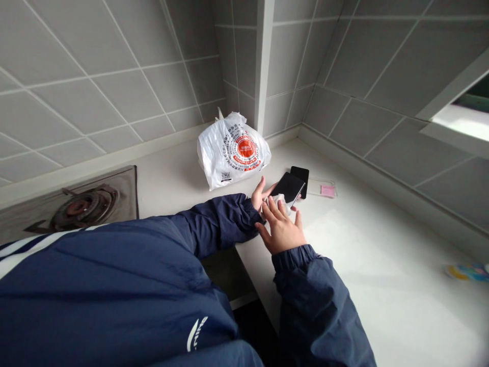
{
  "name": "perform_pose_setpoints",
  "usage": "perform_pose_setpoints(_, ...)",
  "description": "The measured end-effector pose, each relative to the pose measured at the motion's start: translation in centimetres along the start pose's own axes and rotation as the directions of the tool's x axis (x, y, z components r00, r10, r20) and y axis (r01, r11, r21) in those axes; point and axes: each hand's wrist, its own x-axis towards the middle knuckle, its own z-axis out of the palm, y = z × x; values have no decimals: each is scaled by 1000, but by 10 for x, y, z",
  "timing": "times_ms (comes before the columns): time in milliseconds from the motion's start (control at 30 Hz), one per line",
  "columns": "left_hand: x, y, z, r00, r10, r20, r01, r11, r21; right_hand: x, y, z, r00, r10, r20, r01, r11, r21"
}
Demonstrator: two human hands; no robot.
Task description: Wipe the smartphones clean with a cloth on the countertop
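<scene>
My left hand (261, 193) supports a black smartphone (288, 186) from below, its thumb raised at the near left edge and fingertips showing past the far side. With fingers laid over a crumpled white tissue (280, 200), my right hand (281, 227) presses the tissue against the near end of the phone's dark face. Just beyond, a second flat black object (300, 176), also phone-shaped, lies on the white countertop, partly hidden by the held phone. Beside it rests a clear phone case (315, 187) with a pink patch on it.
A white plastic bag (233, 150) with red print stands against the tiled wall. At the left is a gas stove burner (82, 206). A colourful packet (468, 272) lies blurred at the right on the countertop (382, 275). A window ledge (462, 120) juts in at upper right.
</scene>
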Motion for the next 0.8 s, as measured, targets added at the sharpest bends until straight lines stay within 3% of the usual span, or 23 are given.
perform_pose_setpoints(133,-6,2,7,1000,-5,19,5,1000,30,-2,-3,-3,999,14,45,-14,1000,14)
perform_pose_setpoints(267,-2,3,11,997,-4,-75,-2,998,-68,0,-9,2,999,45,-31,-45,999,3)
perform_pose_setpoints(633,1,-12,16,999,19,-37,-24,992,-123,10,1,14,965,180,-189,-183,983,4)
perform_pose_setpoints(800,-1,-7,16,996,51,-70,-59,992,-113,7,-6,10,979,151,-136,-154,988,-9)
